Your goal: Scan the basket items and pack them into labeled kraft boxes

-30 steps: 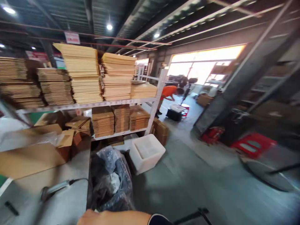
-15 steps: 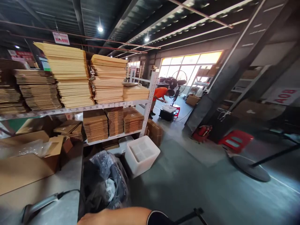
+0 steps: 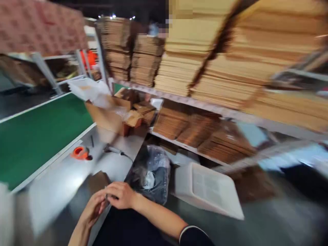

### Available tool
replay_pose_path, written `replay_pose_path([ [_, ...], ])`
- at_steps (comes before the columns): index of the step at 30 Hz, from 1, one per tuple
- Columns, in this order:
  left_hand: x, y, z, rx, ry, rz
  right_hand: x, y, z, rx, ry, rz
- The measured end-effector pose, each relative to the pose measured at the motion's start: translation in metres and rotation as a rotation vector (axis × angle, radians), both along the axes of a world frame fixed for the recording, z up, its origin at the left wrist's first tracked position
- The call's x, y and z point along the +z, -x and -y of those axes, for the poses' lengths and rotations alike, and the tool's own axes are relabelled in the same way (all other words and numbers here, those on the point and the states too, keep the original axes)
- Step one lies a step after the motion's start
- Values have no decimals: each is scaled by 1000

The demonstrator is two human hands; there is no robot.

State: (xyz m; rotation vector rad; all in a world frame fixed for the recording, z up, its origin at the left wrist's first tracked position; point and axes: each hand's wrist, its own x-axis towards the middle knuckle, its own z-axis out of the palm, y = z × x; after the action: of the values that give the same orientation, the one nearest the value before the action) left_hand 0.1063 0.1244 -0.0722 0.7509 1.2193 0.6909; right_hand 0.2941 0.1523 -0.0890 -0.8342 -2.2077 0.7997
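Note:
My left hand [image 3: 95,205] and my right hand [image 3: 122,194] meet over the near edge of the grey worktable [image 3: 129,145]. The fingers of both are curled in against each other. Something small and dark shows between them, too blurred to name. Just beyond the fingertips is a small brown cardboard box [image 3: 99,182], blurred; whether the hands touch it I cannot tell. Farther up the table lie an orange tape roll [image 3: 80,153] and a handheld scanner [image 3: 114,149] with a cable.
An open carton [image 3: 105,119] stands at the table's far end. Left of it runs a green conveyor belt [image 3: 46,133]. Shelves hold stacked yellow padded envelopes [image 3: 176,73] and flat cardboard [image 3: 171,119]. A plastic-lined bin [image 3: 164,181] and a white crate [image 3: 183,181] stand beside the table.
The view has swung left and down toward the table. Both hands now show, together at its edge; before, only one forearm was visible at the bottom.

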Motion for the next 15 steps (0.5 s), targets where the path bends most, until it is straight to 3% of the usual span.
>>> replay_pose_path([
  [7,-40,8,16,304,172,312,-24,9,-12,139,213,-14],
  [11,-57,11,25,377,270,333,-37,16,-24,233,284,118],
  [15,-71,18,24,437,337,289,-45,28,-41,317,309,103],
])
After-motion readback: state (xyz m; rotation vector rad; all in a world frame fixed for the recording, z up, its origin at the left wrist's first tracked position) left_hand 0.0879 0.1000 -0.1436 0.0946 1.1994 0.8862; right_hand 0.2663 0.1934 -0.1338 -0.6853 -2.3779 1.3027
